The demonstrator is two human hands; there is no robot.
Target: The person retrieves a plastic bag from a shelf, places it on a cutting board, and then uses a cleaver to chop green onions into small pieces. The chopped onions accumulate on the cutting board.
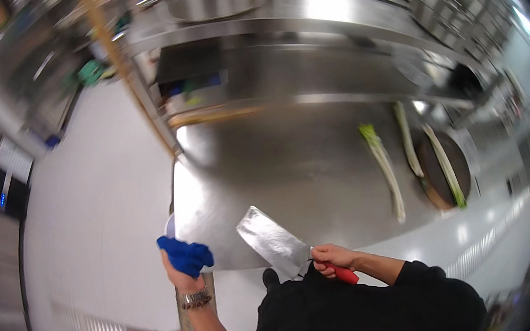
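My right hand is closed around the red handle of a broad cleaver, whose blade points up and left over the near edge of the steel worktable. My left hand holds a crumpled blue cloth at the table's near left corner. On the right part of the table lie a leek-like stalk and a second pale stalk. A third stalk rests across a round chopping board.
A large steel pot stands on the shelf behind the worktable. A wooden-edged post rises at the table's far left corner. Pale floor runs along the left, beside steel cabinets. More pots hang or stand at the upper right, blurred.
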